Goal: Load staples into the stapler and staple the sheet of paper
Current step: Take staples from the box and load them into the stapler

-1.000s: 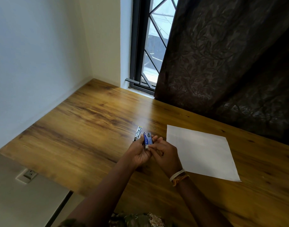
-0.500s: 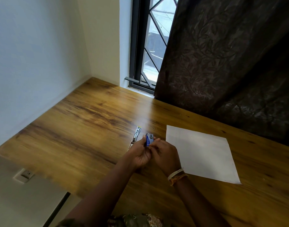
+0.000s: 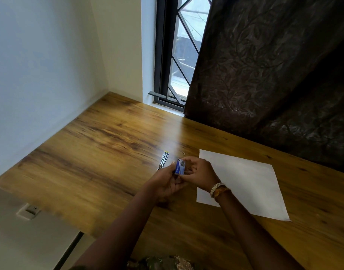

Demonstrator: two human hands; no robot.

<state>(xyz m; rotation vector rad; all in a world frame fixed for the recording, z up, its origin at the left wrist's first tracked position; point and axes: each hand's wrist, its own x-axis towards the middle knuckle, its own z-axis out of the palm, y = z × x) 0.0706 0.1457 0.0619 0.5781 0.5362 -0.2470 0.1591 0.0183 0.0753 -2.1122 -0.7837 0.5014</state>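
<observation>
A small blue staple box (image 3: 180,167) is held above the wooden table (image 3: 101,152) between both hands. My left hand (image 3: 167,182) cups it from below and the left. My right hand (image 3: 200,172) pinches its right end with the fingertips. The slim metal stapler (image 3: 163,160) lies on the table just left of my hands, untouched. A white sheet of paper (image 3: 243,182) lies flat to the right, partly under my right wrist. A tiny loose staple piece (image 3: 183,152) lies beyond my hands.
A dark patterned curtain (image 3: 264,75) hangs over the table's back right. A barred window (image 3: 177,55) sits at the far corner, white walls on the left. The table's near left edge drops to a wall socket (image 3: 30,210).
Both hands stay together on the box. The box has turned a little, its printed face now showing more, and my right fingers have shifted along its end. Stapler and paper have not moved.
</observation>
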